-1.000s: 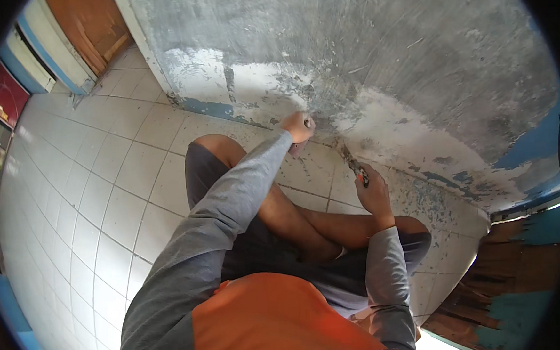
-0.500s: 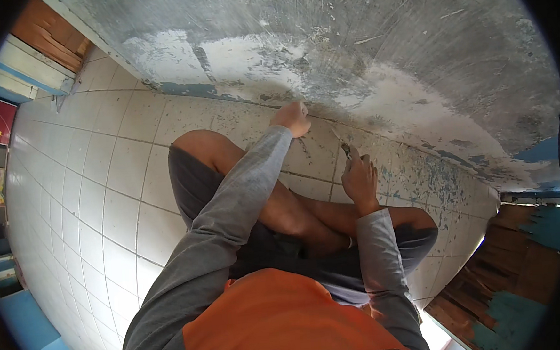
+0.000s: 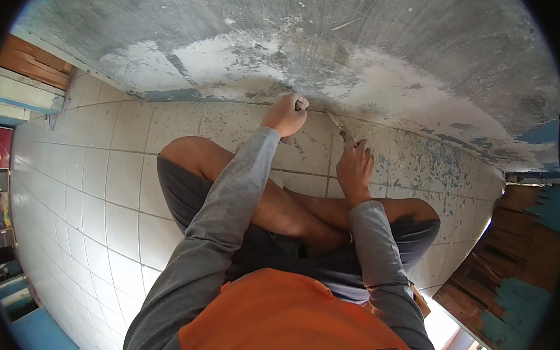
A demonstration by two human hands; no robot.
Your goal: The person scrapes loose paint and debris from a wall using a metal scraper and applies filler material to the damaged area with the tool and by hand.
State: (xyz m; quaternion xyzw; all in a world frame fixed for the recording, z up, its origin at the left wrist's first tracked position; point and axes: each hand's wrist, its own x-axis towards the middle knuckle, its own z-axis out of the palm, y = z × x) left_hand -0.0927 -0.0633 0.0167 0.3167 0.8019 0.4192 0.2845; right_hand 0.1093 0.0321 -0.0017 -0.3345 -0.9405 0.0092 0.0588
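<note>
My left hand (image 3: 284, 116) is closed in a fist close to the foot of the wall (image 3: 376, 73). A small dark spot shows between its thumb and fingers, but I cannot make out what it holds, if anything. In my right hand (image 3: 356, 170) is a putty knife (image 3: 336, 123), its narrow blade pointing up and left at the seam where wall meets floor. From this view I cannot tell if the blade tip touches the wall. Grey plaster with white patches and remnants of blue paint covers the wall.
Pale floor tiles (image 3: 119, 172) spread to the left. Blue-grey paint flakes (image 3: 437, 172) litter the tiles at right along the wall. My crossed legs (image 3: 295, 219) lie below my hands. Weathered boards with teal paint (image 3: 522, 250) stand at lower right, and a shelf (image 3: 0, 211) at far left.
The putty knife has moved up and left, its blade nearer the wall's base. My left fist has turned slightly, showing its thumb side. The whole view has shifted a little.
</note>
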